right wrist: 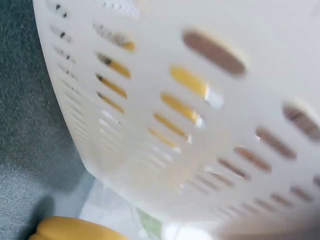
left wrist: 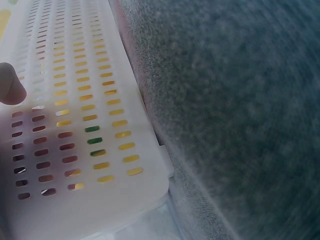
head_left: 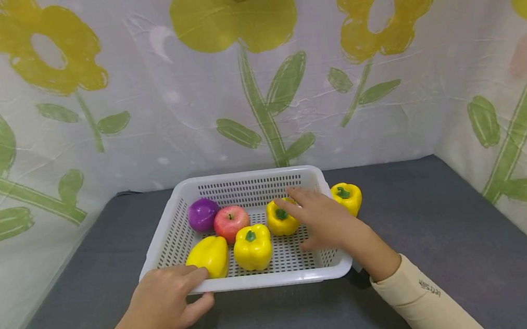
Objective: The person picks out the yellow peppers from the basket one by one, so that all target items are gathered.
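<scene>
A white slotted plastic basket (head_left: 292,277) stands on the dark table. My left hand (head_left: 167,301) grips its near rim at the left, fingers over the edge and thumb outside; one fingertip (left wrist: 11,87) shows in the left wrist view. Beside those fingers lies a smooth yellow item (head_left: 211,255). My right hand (head_left: 326,216) is over the right side of the basket, fingers loosely spread, their tips overlapping a yellow bell pepper (head_left: 280,225). Another yellow bell pepper (head_left: 252,249), a red apple (head_left: 231,222) and a round purple item (head_left: 202,215) are also in the basket.
Outside the basket on the right, behind my right hand, sits another yellow bell pepper (head_left: 348,196). Dark cloth (head_left: 439,233) covers the table. A pale flower-printed curtain (head_left: 170,115) hangs along the back and both sides.
</scene>
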A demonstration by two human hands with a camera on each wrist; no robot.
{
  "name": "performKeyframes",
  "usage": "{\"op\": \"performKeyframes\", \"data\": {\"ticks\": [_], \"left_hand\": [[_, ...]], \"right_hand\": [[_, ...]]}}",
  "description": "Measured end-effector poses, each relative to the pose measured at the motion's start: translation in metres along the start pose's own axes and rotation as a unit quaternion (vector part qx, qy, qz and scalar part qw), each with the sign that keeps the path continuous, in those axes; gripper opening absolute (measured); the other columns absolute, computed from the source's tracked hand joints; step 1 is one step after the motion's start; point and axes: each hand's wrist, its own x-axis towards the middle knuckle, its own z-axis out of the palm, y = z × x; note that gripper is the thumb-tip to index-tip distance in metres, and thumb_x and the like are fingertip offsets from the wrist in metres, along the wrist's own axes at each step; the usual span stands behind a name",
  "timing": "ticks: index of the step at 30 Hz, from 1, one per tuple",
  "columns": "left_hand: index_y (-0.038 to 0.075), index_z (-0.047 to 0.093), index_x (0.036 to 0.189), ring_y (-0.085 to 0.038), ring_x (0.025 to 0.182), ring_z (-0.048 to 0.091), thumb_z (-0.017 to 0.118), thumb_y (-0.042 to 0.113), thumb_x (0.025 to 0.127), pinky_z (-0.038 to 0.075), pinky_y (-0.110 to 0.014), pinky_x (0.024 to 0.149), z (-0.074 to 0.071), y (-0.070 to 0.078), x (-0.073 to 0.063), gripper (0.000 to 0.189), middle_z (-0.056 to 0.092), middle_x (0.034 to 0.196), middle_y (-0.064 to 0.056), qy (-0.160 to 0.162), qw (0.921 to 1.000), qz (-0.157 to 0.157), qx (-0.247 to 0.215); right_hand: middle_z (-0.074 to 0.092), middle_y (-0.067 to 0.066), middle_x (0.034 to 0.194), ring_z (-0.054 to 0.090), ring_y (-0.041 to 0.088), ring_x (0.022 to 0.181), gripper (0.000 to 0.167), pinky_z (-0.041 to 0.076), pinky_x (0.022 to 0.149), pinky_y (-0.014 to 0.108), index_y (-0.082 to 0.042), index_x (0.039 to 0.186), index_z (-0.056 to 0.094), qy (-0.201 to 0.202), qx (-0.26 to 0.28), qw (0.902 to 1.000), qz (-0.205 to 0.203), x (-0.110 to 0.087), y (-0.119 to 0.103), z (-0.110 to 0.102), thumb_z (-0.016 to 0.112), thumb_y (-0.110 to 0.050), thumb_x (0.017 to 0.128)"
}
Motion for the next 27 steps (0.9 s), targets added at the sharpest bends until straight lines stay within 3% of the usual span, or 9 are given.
{"op": "performKeyframes", "data": {"ticks": [8,12,15,18,20,22,27], "left_hand": [[0.024,0.055,0.074,-0.001,0.054,0.035,0.069,0.029,0.069,0.029,-0.018,0.049,-0.0007,-0.0003,-0.0004,0.015,0.038,0.063,0.018,0.003,1.0,-0.002,0.0],[0.024,0.055,0.074,-0.001,0.054,0.035,0.068,0.028,0.069,0.029,-0.017,0.048,0.0,-0.0004,0.0009,0.014,0.038,0.062,0.018,0.007,1.0,0.001,-0.002],[0.024,0.055,0.074,-0.001,0.054,0.036,0.068,0.028,0.07,0.03,-0.017,0.048,0.0004,-0.0007,0.0013,0.014,0.041,0.063,0.018,0.008,1.0,0.001,-0.002],[0.024,0.056,0.074,-0.002,0.054,0.037,0.068,0.028,0.07,0.03,-0.017,0.048,0.0005,-0.0009,0.0007,0.014,0.043,0.063,0.018,0.008,1.0,0.001,-0.002],[0.025,0.056,0.074,-0.001,0.054,0.036,0.068,0.028,0.069,0.03,-0.017,0.048,0.0007,-0.001,0.0003,0.014,0.042,0.063,0.018,0.008,1.0,0.001,-0.002],[0.025,0.055,0.074,-0.001,0.054,0.036,0.068,0.028,0.069,0.029,-0.017,0.048,0.0008,-0.001,-0.0001,0.014,0.042,0.063,0.018,0.007,1.0,0.0,-0.003],[0.025,0.055,0.073,-0.001,0.054,0.036,0.069,0.028,0.069,0.03,-0.017,0.048,0.001,-0.0007,-0.0004,0.015,0.042,0.064,0.018,0.007,1.0,-0.002,-0.006]], "right_hand": [[0.034,0.012,0.158,0.034,0.033,0.143,0.084,0.033,0.11,0.053,-0.021,0.148,0.05,-0.04,-0.037,0.9985,-0.008,0.0011,-0.0075,0.0014,0.086,-0.038,0.074],[0.035,0.012,0.158,0.032,0.034,0.144,0.072,0.031,0.11,0.055,-0.018,0.141,0.058,-0.031,-0.006,0.9994,-0.01,0.0007,-0.005,0.0003,0.085,-0.033,0.076],[0.044,0.011,0.151,0.039,0.032,0.14,0.053,0.034,0.109,0.052,-0.015,0.122,0.064,-0.005,0.013,0.9993,-0.035,0.0009,-0.0027,0.0008,0.086,-0.028,0.076],[0.059,0.004,0.126,0.056,0.023,0.115,0.04,0.045,0.097,0.041,-0.016,0.105,0.061,0.021,0.031,0.9971,-0.066,0.0018,-0.0021,0.0019,0.087,-0.024,0.075],[0.059,-0.002,0.107,0.056,0.017,0.094,0.041,0.048,0.084,0.034,-0.016,0.1,0.056,0.022,0.047,0.9963,-0.069,0.0021,-0.0027,0.0018,0.088,-0.023,0.074],[0.057,-0.005,0.098,0.052,0.014,0.083,0.047,0.047,0.076,0.031,-0.016,0.104,0.054,0.011,0.064,0.9963,-0.055,0.0024,-0.0038,0.0019,0.088,-0.025,0.074],[0.06,-0.003,0.114,0.056,0.015,0.091,0.07,0.05,0.082,0.034,-0.017,0.131,0.054,-0.023,0.067,0.9971,-0.027,0.0015,-0.0063,0.0017,0.089,-0.031,0.073]]}}
